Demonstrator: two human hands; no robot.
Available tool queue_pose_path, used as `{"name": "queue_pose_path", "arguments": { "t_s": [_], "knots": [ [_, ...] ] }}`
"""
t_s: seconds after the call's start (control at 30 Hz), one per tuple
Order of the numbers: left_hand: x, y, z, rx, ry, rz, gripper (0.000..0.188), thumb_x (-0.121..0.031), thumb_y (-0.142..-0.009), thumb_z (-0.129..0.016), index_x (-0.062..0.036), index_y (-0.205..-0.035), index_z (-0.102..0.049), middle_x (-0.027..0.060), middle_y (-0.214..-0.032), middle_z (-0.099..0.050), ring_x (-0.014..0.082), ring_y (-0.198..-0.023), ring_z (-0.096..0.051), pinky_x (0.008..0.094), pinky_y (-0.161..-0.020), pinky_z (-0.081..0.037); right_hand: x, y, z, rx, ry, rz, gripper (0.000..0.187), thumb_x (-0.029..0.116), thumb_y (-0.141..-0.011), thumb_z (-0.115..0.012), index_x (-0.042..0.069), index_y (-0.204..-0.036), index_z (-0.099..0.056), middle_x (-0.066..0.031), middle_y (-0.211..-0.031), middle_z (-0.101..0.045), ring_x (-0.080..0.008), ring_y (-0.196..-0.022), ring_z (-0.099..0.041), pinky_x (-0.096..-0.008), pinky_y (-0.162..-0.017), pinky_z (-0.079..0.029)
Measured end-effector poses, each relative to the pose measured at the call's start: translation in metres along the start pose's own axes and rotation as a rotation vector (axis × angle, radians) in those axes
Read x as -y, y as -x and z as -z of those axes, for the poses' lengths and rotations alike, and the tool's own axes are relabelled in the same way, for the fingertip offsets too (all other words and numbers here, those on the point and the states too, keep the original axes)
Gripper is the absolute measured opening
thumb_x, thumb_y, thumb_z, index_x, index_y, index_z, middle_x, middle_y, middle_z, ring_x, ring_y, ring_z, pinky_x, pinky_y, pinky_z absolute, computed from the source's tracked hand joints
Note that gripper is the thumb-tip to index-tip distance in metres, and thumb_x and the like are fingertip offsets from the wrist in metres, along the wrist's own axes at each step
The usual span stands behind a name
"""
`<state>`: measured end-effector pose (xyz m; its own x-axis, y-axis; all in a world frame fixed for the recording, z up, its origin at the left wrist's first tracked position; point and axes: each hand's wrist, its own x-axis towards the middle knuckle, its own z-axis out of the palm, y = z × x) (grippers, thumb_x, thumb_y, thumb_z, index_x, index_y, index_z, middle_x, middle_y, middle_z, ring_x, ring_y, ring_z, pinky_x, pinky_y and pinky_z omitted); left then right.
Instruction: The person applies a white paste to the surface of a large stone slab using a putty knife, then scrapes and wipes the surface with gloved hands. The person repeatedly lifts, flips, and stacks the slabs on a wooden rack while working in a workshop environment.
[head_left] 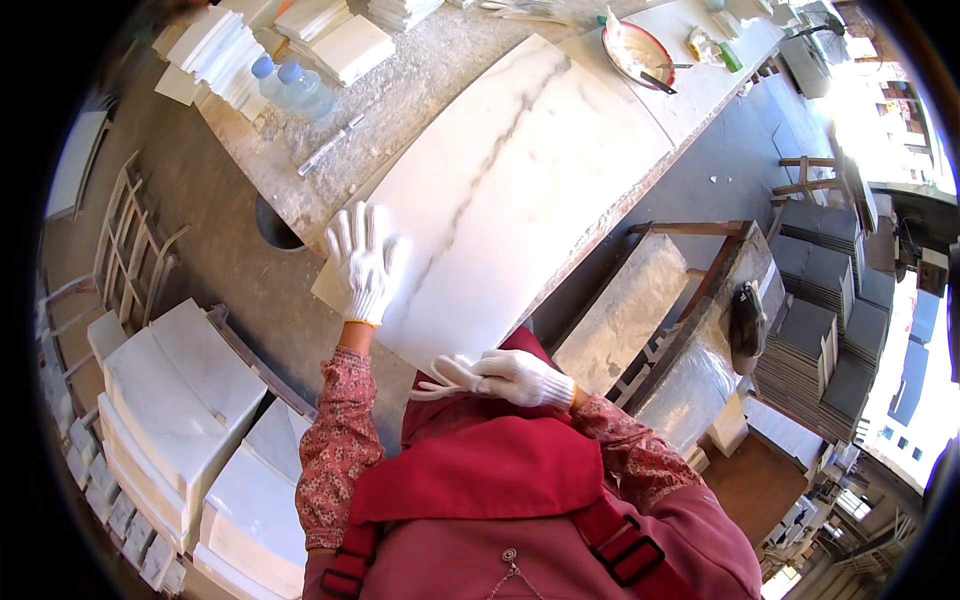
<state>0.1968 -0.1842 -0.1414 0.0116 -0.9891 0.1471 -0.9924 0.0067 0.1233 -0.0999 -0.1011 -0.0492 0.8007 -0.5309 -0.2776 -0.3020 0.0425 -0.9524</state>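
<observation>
A large white marble slab (520,150) with a grey-brown vein lies on the workbench before me. My left hand (365,262), in a white knit glove, is open with fingers spread at the slab's left edge; I cannot tell whether its palm touches the stone. Close to my body, by the slab's near end, is my right hand (505,378), also gloved. Its fingers stretch leftward, slightly apart, and nothing shows in them. Red apron cloth (490,440) lies just below this hand.
Two plastic bottles (305,92), a pen-like tool (330,145) and stacked tiles (345,48) sit on the dusty bench at the far left. A red-rimmed bowl (638,55) stands far right. Marble stacks (180,390) flank my left; a frame table (690,370) stands right.
</observation>
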Motion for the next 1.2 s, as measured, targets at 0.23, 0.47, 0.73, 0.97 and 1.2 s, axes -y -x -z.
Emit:
{"name": "queue_pose_path", "arguments": {
  "t_s": [0.23,0.47,0.73,0.97,1.2],
  "knots": [
    [-0.095,-0.119,-0.027,0.014,-0.024,-0.052,0.065,-0.048,-0.100,-0.044,-0.0101,-0.152,-0.038,0.0152,-0.158,-0.034,0.0418,-0.146,-0.026,0.0584,-0.119,-0.014,-0.005,0.081,0.102,-0.271,-0.460,-0.470,0.028,0.026,-0.097,-0.061,-0.001,-0.104,-0.065,0.0000,-0.093,-0.061,-0.0114,-0.087,-0.054,-0.0286,-0.079,-0.047],
    [-0.255,-0.209,-0.044,0.045,0.069,-0.172,0.058,-0.045,-0.101,-0.041,-0.0116,-0.148,-0.045,0.0092,-0.158,-0.035,0.0361,-0.145,-0.030,0.0545,-0.120,-0.017,-0.034,0.135,0.167,-0.533,-0.586,-0.613,0.026,0.024,-0.093,-0.065,0.000,-0.102,-0.067,0.0037,-0.082,-0.058,-0.0066,-0.073,-0.048,-0.0223,-0.065,-0.040],
    [-0.335,-0.054,-0.041,0.436,0.772,-0.946,0.056,-0.049,-0.101,-0.041,-0.0202,-0.149,-0.045,0.0038,-0.159,-0.035,0.0270,-0.150,-0.026,0.0470,-0.124,-0.014,-0.047,0.178,0.238,-0.328,-0.513,-0.450,0.037,0.032,-0.083,-0.070,-0.004,-0.096,-0.068,-0.0042,-0.087,-0.065,-0.0151,-0.084,-0.057,-0.0304,-0.078,-0.046],
    [-0.202,-0.096,-0.017,0.209,0.024,-0.006,0.065,-0.051,-0.099,-0.045,-0.0123,-0.152,-0.040,0.0170,-0.159,-0.032,0.0427,-0.147,-0.026,0.0595,-0.120,-0.013,-0.065,0.150,0.253,0.017,-0.513,-0.461,0.040,0.030,-0.083,-0.071,-0.002,-0.107,-0.069,-0.0065,-0.095,-0.069,-0.0169,-0.092,-0.062,-0.0313,-0.083,-0.049],
    [-0.238,-0.199,-0.053,-0.044,0.070,0.084,0.063,-0.047,-0.097,-0.050,-0.0089,-0.147,-0.045,0.0185,-0.154,-0.039,0.0429,-0.143,-0.032,0.0589,-0.119,-0.016,-0.061,0.115,0.253,0.190,-0.440,-0.423,0.031,0.028,-0.085,-0.070,0.001,-0.101,-0.069,-0.0059,-0.094,-0.069,-0.0170,-0.089,-0.062,-0.0313,-0.082,-0.049]
  ]
}}
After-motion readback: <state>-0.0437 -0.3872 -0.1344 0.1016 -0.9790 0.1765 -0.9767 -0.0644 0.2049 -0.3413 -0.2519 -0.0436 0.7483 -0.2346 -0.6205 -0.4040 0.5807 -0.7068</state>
